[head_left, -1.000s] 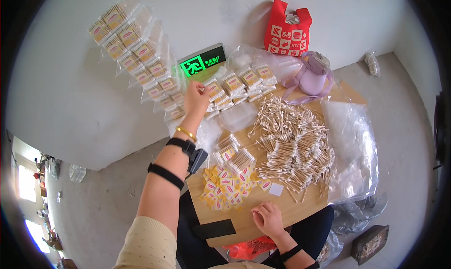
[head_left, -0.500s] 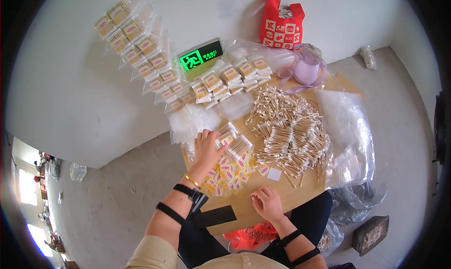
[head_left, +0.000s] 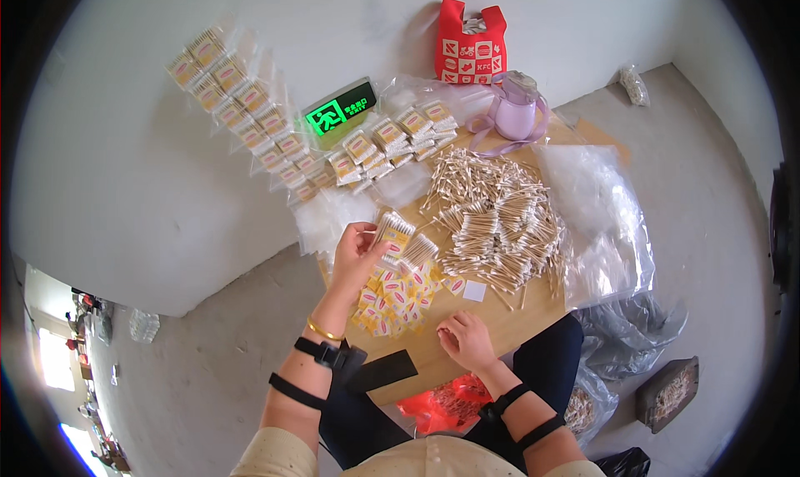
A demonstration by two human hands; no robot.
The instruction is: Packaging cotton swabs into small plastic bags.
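I saw the left hand (head_left: 358, 254) had just pinched up the pack (head_left: 397, 228), putting it in work; the right hand (head_left: 467, 340) curled, grip unclear.

A black rectangular sign (head_left: 342, 109) is glowing with green lettering; a red handled bag (head_left: 471, 50) and yellow-white paper cards (head_left: 392, 302) are bearing print.

Bright, soft light over table (head_left: 425, 356). Windows (head_left: 55, 359) at far left blown white, bluish fringe low on that side. Sign (head_left: 340, 113) near table's far edge glows green. Glare on plastic (head_left: 612, 252) along right edge. Soft shadow on wall (head_left: 575, 27), left of red bag (head_left: 472, 60). Left hand (head_left: 357, 254), pack (head_left: 395, 234) fairly crisp. Fisheye: corners black, straight lines bowed, rim detail smeared.
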